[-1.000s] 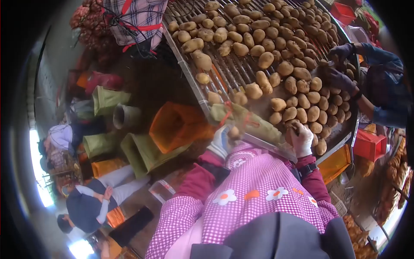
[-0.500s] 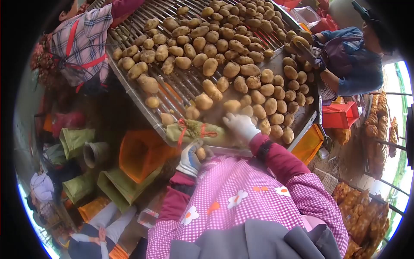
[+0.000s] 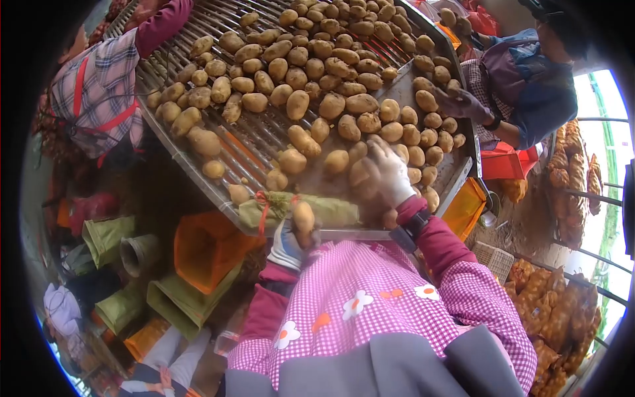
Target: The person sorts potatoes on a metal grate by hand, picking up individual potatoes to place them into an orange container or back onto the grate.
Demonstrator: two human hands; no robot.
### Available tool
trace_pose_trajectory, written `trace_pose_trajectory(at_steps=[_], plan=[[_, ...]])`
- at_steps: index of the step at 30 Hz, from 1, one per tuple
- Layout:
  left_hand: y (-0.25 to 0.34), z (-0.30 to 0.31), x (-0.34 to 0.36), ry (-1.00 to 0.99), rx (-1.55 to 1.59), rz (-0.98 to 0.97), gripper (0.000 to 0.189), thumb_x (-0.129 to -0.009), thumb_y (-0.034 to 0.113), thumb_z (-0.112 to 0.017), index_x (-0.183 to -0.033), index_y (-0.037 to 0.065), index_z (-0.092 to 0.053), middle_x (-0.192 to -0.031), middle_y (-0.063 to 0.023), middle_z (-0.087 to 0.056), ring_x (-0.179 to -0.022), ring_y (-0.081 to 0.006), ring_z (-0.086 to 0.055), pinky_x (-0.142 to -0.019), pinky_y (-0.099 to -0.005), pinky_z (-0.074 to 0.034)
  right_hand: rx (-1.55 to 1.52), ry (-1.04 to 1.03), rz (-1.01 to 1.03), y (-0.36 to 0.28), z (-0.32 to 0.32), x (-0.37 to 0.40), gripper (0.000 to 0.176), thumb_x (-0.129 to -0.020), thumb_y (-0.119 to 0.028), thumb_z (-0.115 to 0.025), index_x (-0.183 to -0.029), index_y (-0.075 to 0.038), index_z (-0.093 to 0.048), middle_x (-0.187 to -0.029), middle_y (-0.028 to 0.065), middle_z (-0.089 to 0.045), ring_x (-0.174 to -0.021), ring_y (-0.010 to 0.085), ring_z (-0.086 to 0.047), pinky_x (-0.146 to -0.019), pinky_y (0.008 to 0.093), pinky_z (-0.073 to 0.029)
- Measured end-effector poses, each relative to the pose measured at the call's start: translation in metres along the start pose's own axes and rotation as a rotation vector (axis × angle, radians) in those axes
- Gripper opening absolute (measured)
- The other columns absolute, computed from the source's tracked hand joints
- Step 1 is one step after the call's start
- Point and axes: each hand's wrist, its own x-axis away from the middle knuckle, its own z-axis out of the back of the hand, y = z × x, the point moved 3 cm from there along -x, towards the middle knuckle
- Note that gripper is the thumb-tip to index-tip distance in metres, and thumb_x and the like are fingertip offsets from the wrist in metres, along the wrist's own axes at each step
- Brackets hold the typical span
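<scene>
My left hand (image 3: 286, 246), in a white and grey glove, grips a potato (image 3: 303, 217) at the near edge of the slatted metal sorting table (image 3: 225, 140). Just beyond it lies a rolled green bag (image 3: 331, 212) tied with red string. My right hand (image 3: 391, 173), gloved in white, reaches over the potatoes at the table's near right with its fingers stretched out. Motion blurs its fingertips and a potato (image 3: 360, 173) beside them, and the palm side is hidden. Many loose potatoes (image 3: 297, 104) cover the slats farther away.
A person in a plaid apron (image 3: 99, 92) stands at the left, another in a blue top (image 3: 529, 86) at the right, a gloved hand near the potatoes. An orange crate (image 3: 211, 248) and green bags (image 3: 192, 294) stand below left. Filled mesh sacks (image 3: 555, 317) lie lower right.
My left hand has raised its potato into clearer view. My right hand has moved forward and right over the potatoes. The right-hand person's gloved hands have separated. The view has shifted slightly.
</scene>
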Motion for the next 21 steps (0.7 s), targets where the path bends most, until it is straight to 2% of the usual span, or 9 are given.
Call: trace_pose_trajectory(at_steps=[3, 4, 8, 10, 12, 13, 16, 18, 21], plan=[[0.000, -0.005, 0.001, 0.088, -0.084, -0.025, 0.066, -0.101, 0.062, -0.057, -0.133, 0.005, -0.061, -0.111, -0.0196, -0.070, -0.073, -0.0246, -0.063, -0.056, -0.0379, -0.048, 0.101, -0.149, 0.061, -0.045, 0.003, 0.025, 0.067, -0.095, -0.041, -0.069, -0.150, -0.006, -0.052, -0.162, 0.0215, -0.043, -0.151, 0.0395, -0.039, -0.126, 0.0564, -0.025], [-0.001, -0.013, -0.001, 0.092, -0.066, -0.003, 0.065, -0.100, 0.061, -0.058, -0.132, 0.005, -0.060, -0.112, -0.0193, -0.070, -0.073, -0.0243, -0.063, -0.056, -0.0363, -0.048, -0.004, -0.253, 0.017, -0.056, 0.004, 0.030, 0.066, -0.095, -0.040, -0.069, -0.149, -0.007, -0.054, -0.162, 0.0242, -0.040, -0.153, 0.0430, -0.035, -0.127, 0.0541, -0.025], [-0.016, -0.018, -0.015, -0.086, -0.064, -0.032, 0.059, -0.102, 0.056, -0.060, -0.133, 0.006, -0.059, -0.116, -0.0176, -0.069, -0.080, -0.0261, -0.066, -0.063, -0.0379, -0.053, -0.491, -0.206, -0.006, -0.064, 0.004, 0.034, 0.055, -0.096, -0.035, -0.071, -0.141, -0.005, -0.060, -0.142, 0.0229, -0.062, -0.134, 0.0385, -0.058, -0.114, 0.0464, -0.044], [-0.016, 0.021, -0.024, -0.159, -0.098, -0.101, 0.057, -0.103, 0.052, -0.062, -0.137, 0.006, -0.058, -0.119, -0.0166, -0.068, -0.088, -0.0277, -0.068, -0.071, -0.0406, -0.058, -0.789, -0.121, -0.335, -0.068, 0.011, 0.037, 0.046, -0.098, -0.029, -0.070, -0.135, -0.002, -0.065, -0.125, 0.0220, -0.072, -0.121, 0.0338, -0.067, -0.105, 0.0407, -0.051], [-0.008, 0.012, -0.002, -0.110, -0.109, -0.174, 0.057, -0.104, 0.047, -0.063, -0.140, 0.004, -0.055, -0.122, -0.0160, -0.068, -0.099, -0.0292, -0.070, -0.083, -0.0429, -0.061, -0.617, 0.108, -0.188, -0.064, 0.016, 0.036, 0.032, -0.099, -0.017, -0.067, -0.126, 0.001, -0.069, -0.118, 0.0203, -0.074, -0.113, 0.0309, -0.070, -0.098, 0.0399, -0.054], [-0.005, 0.017, 0.008, -0.014, -0.412, -0.353, 0.061, -0.104, 0.050, -0.061, -0.141, 0.001, -0.055, -0.124, -0.0176, -0.067, -0.104, -0.0296, -0.070, -0.086, -0.0410, -0.062, -0.614, 0.067, -0.275, -0.067, 0.024, 0.034, 0.032, -0.098, -0.011, -0.066, -0.127, 0.001, -0.069, -0.119, 0.0204, -0.074, -0.113, 0.0301, -0.070, -0.099, 0.0394, -0.054], [0.012, -0.015, 0.039, -0.125, -0.090, -0.284, 0.059, -0.098, 0.053, -0.069, -0.127, 0.002, -0.061, -0.102, -0.0195, -0.070, -0.078, -0.0291, -0.067, -0.064, -0.0377, -0.056, -0.935, -0.001, -0.460, -0.044, 0.004, 0.053, 0.036, -0.102, -0.012, -0.063, -0.135, 0.004, -0.063, -0.126, 0.0144, -0.072, -0.114, 0.0235, -0.068, -0.100, 0.0345, -0.053], [0.021, 0.018, 0.058, -0.198, 0.041, -0.382, 0.059, -0.097, 0.054, -0.070, -0.125, 0.003, -0.061, -0.103, -0.0200, -0.069, -0.079, -0.0289, -0.068, -0.061, -0.0372, -0.055, -0.794, -0.100, -0.408, -0.016, -0.004, 0.066, 0.040, -0.104, -0.015, -0.064, -0.138, 0.004, -0.060, -0.130, 0.0140, -0.070, -0.117, 0.0228, -0.067, -0.101, 0.0338, -0.052], [0.046, 0.043, 0.132, 0.082, 0.199, -0.582, 0.058, -0.096, 0.055, -0.070, -0.126, 0.006, -0.060, -0.108, -0.0196, -0.069, -0.082, -0.0284, -0.069, -0.061, -0.0371, -0.057, -0.620, -0.092, -0.342, 0.001, -0.006, 0.075, 0.037, -0.104, -0.013, -0.064, -0.137, 0.005, -0.062, -0.130, 0.0152, -0.071, -0.119, 0.0225, -0.067, -0.103, 0.0329, -0.051]])
